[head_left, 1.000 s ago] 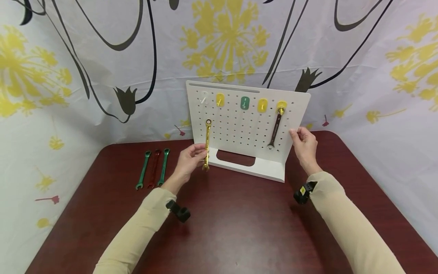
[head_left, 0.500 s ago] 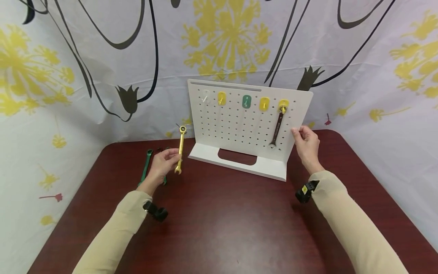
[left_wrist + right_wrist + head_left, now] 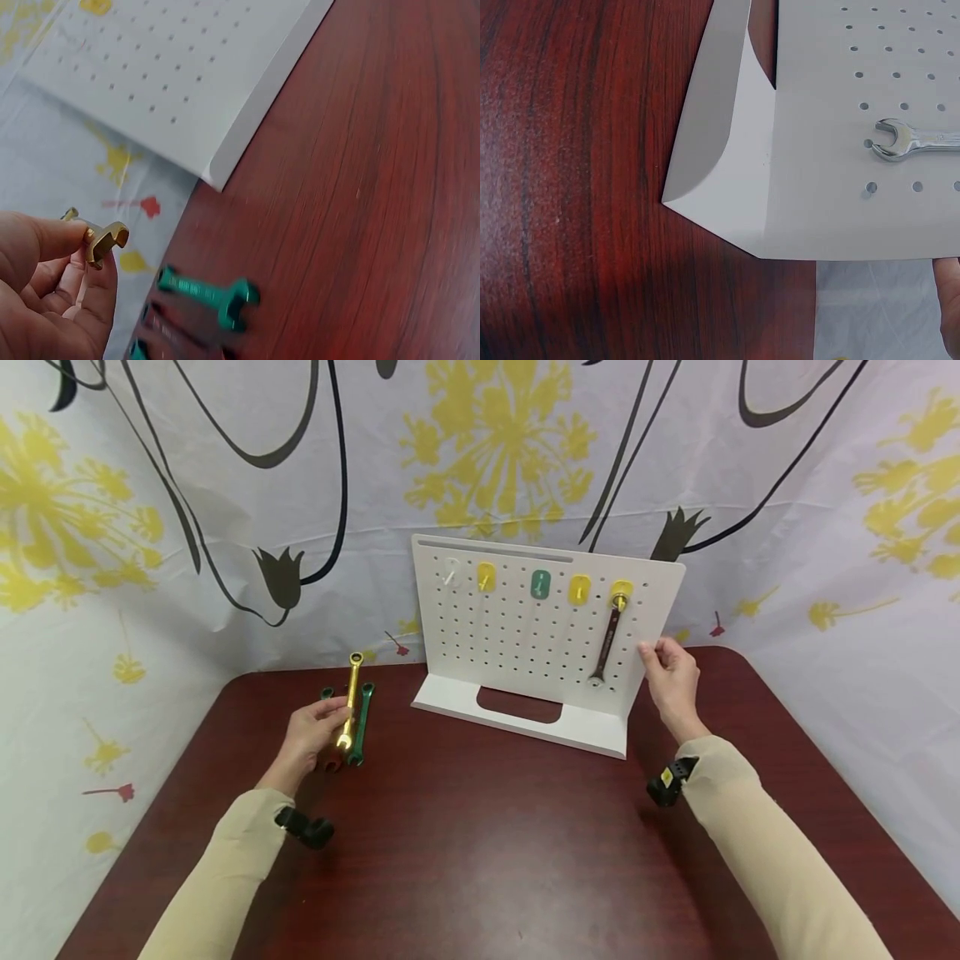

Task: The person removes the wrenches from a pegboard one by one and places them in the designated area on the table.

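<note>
My left hand [image 3: 309, 732] pinches a gold combination wrench [image 3: 351, 697] between thumb and fingers, ring end up and tilted slightly right. It hovers over the wrenches at the table's left. There a green wrench [image 3: 362, 727] shows beside it, while a red wrench [image 3: 333, 762] and another green wrench [image 3: 327, 692] are mostly hidden by the hand. In the left wrist view the gold wrench's open end [image 3: 105, 244] points at the camera. My right hand [image 3: 671, 681] grips the right edge of the white pegboard [image 3: 525, 635], thumb in front.
Hooks on the pegboard's upper part have clear, yellow [image 3: 486, 577] and green [image 3: 540, 584] backings. A dark-shafted wrench [image 3: 609, 643] hangs from the rightmost yellow hook. The board's base [image 3: 450, 693] stands on the dark red table [image 3: 480, 843], before a patterned cloth [image 3: 375, 485].
My left hand has carried the gold wrench leftward, from in front of the pegboard's left side to above the lying wrenches. My right hand has stayed on the board's edge.
</note>
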`<state>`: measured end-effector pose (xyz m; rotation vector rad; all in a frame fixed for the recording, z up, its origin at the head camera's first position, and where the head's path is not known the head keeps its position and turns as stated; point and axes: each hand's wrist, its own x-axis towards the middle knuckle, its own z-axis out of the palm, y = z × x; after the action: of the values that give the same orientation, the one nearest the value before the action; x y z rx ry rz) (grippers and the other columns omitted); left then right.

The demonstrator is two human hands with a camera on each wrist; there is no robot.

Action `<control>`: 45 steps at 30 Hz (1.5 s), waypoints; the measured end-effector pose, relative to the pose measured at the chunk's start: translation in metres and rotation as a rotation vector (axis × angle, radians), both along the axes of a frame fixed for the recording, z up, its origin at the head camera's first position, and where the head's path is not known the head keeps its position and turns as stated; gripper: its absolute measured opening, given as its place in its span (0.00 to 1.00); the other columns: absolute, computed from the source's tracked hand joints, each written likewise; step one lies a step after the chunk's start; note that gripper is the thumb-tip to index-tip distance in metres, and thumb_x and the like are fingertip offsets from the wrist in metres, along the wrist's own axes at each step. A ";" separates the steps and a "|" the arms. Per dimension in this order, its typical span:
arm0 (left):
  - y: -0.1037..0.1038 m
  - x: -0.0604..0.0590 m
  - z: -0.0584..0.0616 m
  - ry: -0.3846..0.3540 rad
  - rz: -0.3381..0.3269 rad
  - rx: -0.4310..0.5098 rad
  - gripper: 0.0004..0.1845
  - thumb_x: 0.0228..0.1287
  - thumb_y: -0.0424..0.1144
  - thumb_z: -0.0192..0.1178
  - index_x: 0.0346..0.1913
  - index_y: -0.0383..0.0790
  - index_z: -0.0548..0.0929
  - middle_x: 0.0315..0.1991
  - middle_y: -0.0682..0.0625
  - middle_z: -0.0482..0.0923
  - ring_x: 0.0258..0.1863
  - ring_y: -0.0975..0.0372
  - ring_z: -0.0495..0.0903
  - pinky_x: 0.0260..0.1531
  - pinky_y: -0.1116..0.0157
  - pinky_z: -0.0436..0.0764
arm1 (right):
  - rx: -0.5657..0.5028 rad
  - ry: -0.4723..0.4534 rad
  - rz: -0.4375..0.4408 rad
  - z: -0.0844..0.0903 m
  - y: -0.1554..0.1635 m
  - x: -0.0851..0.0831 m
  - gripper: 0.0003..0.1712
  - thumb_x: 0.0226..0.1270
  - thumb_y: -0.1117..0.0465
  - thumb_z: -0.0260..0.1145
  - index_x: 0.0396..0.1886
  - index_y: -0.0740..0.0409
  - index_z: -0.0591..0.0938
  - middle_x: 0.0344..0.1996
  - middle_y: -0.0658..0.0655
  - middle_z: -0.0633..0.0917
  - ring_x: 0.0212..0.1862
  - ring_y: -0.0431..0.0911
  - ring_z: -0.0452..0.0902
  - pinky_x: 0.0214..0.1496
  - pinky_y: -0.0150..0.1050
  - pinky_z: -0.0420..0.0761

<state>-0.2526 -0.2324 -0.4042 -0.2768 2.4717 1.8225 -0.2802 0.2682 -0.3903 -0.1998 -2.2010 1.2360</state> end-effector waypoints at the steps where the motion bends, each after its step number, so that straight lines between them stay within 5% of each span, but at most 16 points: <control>1: -0.004 0.001 -0.001 -0.009 0.001 -0.016 0.24 0.67 0.40 0.56 0.62 0.30 0.71 0.28 0.65 0.76 0.27 0.76 0.76 0.29 0.75 0.77 | 0.000 0.001 0.000 0.000 0.000 0.000 0.19 0.67 0.50 0.61 0.28 0.62 0.75 0.15 0.38 0.69 0.20 0.33 0.61 0.22 0.28 0.61; 16: -0.054 -0.002 -0.027 -0.064 0.181 -0.033 0.24 0.67 0.40 0.56 0.61 0.30 0.72 0.25 0.68 0.75 0.25 0.77 0.74 0.26 0.77 0.75 | -0.004 -0.008 0.004 0.000 0.000 0.000 0.19 0.67 0.49 0.60 0.27 0.61 0.75 0.15 0.39 0.69 0.20 0.33 0.61 0.22 0.28 0.62; 26: -0.068 -0.001 -0.035 -0.102 0.232 -0.116 0.22 0.69 0.40 0.54 0.60 0.31 0.73 0.24 0.68 0.73 0.25 0.77 0.72 0.24 0.76 0.75 | -0.003 -0.007 0.004 0.000 0.000 -0.001 0.19 0.67 0.49 0.60 0.28 0.61 0.76 0.14 0.38 0.69 0.19 0.32 0.62 0.22 0.27 0.62; 31: -0.074 -0.001 -0.038 -0.125 0.245 -0.178 0.21 0.68 0.40 0.54 0.59 0.31 0.75 0.30 0.60 0.77 0.25 0.73 0.72 0.22 0.74 0.73 | 0.011 -0.015 -0.003 -0.001 0.001 -0.001 0.19 0.67 0.48 0.60 0.30 0.61 0.77 0.14 0.36 0.70 0.19 0.32 0.63 0.22 0.27 0.63; 38: -0.075 0.000 -0.041 -0.147 0.238 -0.304 0.21 0.68 0.42 0.54 0.57 0.32 0.77 0.51 0.38 0.77 0.29 0.68 0.72 0.22 0.73 0.72 | 0.012 -0.013 -0.003 -0.001 0.001 0.000 0.19 0.67 0.49 0.60 0.29 0.61 0.76 0.14 0.36 0.70 0.18 0.32 0.62 0.21 0.27 0.62; 45: -0.071 -0.001 -0.037 -0.115 0.223 -0.442 0.18 0.66 0.40 0.55 0.52 0.30 0.80 0.50 0.34 0.77 0.33 0.58 0.74 0.22 0.71 0.72 | 0.015 -0.020 -0.010 -0.001 0.000 0.000 0.19 0.68 0.48 0.60 0.30 0.61 0.77 0.14 0.36 0.70 0.19 0.32 0.62 0.22 0.27 0.63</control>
<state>-0.2534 -0.3032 -0.4414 -0.6817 2.8259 1.2486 -0.2807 0.2685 -0.3912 -0.2175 -2.2231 1.2173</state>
